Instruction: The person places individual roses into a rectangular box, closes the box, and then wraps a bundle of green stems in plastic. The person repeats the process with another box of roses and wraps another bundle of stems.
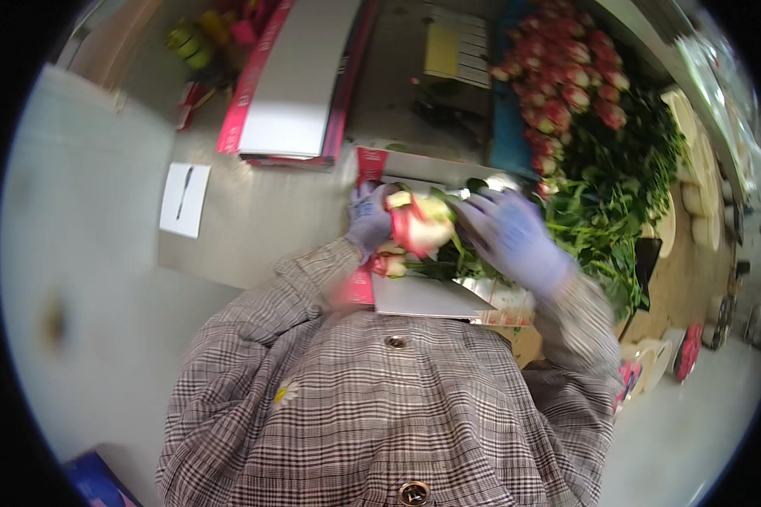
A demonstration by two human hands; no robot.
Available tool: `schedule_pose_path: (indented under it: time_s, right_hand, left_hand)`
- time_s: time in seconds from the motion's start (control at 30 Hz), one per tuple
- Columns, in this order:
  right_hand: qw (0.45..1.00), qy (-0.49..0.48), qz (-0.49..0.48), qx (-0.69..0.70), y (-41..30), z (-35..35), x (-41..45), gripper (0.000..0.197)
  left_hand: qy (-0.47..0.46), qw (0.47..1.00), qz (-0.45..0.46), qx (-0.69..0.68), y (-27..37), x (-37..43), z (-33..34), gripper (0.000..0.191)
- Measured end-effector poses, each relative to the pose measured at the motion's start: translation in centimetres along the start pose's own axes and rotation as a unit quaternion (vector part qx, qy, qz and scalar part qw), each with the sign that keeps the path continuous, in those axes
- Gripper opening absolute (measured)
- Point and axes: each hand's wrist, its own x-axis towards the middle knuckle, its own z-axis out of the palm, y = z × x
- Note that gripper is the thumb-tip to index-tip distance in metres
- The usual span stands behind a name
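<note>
Both of my hands wear light purple gloves. My left hand [371, 218] is at the left side of red-and-white rose blooms [420, 225], closed around part of them; its fingertips are partly hidden. My right hand [513, 234] is just right of the blooms, over the leafy stems, and is blurred, so its grip cannot be told. Under the hands lies an opened wrapping sheet [418, 296], white-grey with a pink printed border. Another rose bloom [388, 265] rests on it, below the larger blooms.
A stack of pink-edged wrapping sheets [292, 82] lies at the upper left. A large pile of roses [564, 82] with leafy stems [596, 222] is at the right. A white card [185, 199] with a dark pen-like object lies left; a yellow-and-white pad [456, 54] is at the top.
</note>
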Motion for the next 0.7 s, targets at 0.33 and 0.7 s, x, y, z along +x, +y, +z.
schedule_pose_path:
  time_s: [0.33,0.7]
  right_hand:
    - [0.984,0.118,0.101,0.083,5.7,20.7,1.2,0.051]
    - [0.996,0.061,0.057,-0.011,5.6,23.0,3.7,0.046]
  left_hand:
    - [-0.012,0.998,-0.049,-0.027,1.0,-1.4,-1.6,0.065]
    - [0.04,0.999,0.01,0.015,-0.7,-1.1,-0.3,0.048]
